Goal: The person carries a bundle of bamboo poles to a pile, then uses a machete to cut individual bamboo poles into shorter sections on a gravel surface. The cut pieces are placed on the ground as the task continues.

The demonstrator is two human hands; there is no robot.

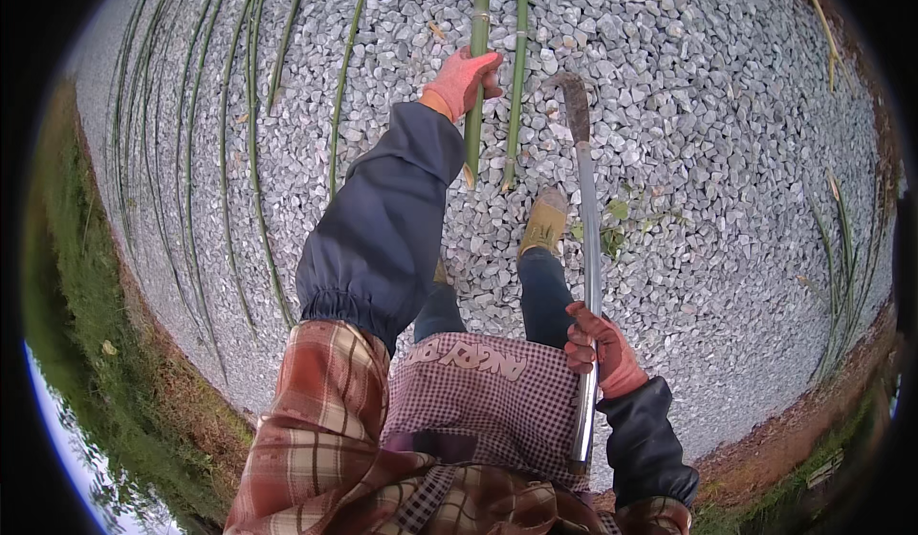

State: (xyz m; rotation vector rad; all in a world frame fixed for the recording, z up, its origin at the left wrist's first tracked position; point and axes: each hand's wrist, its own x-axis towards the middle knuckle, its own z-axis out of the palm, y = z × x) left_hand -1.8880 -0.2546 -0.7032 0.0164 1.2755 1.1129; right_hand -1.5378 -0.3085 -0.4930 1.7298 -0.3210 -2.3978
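Observation:
My left hand, in a pink work glove, grips a thick green bamboo pole near its cut lower end. The pole runs away from me past the top of the view. Just to its right lies a thinner bamboo pole on the gravel, which my left hand does not hold. In a matching glove, my right hand is closed around the metal handle of a billhook. The tool's dark, rusty hooked blade points away from me, to the right of both poles.
Grey crushed gravel covers the ground. Several slender bamboo stalks lie spread out on the left. More cut stalks lie at the far right. A leafy sprig is by my shoe. Grass borders the gravel.

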